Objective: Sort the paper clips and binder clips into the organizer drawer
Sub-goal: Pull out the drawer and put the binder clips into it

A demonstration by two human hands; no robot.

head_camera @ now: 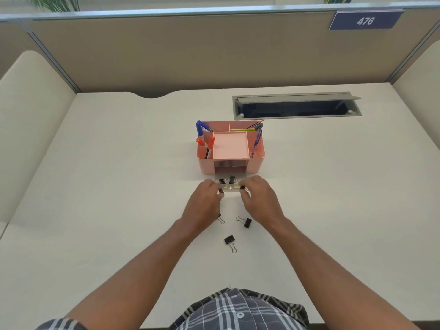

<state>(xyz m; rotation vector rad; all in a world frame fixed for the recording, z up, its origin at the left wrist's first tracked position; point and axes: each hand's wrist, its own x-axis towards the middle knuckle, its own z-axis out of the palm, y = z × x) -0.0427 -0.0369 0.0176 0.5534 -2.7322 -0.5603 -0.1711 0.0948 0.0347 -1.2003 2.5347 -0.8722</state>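
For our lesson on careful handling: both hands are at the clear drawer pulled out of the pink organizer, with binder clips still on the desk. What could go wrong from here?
1. The clear drawer looks pulled almost fully out of the pink organizer; it might tip and spill its binder clips.
2. The left hand partly covers a loose binder clip, so it may be knocked or missed.
3. Pushing the drawer in could slide the organizer, which nothing steadies.

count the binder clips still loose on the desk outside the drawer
3: one below the right hand, one nearest the person, one partly hidden under the left wrist; others may be hidden.
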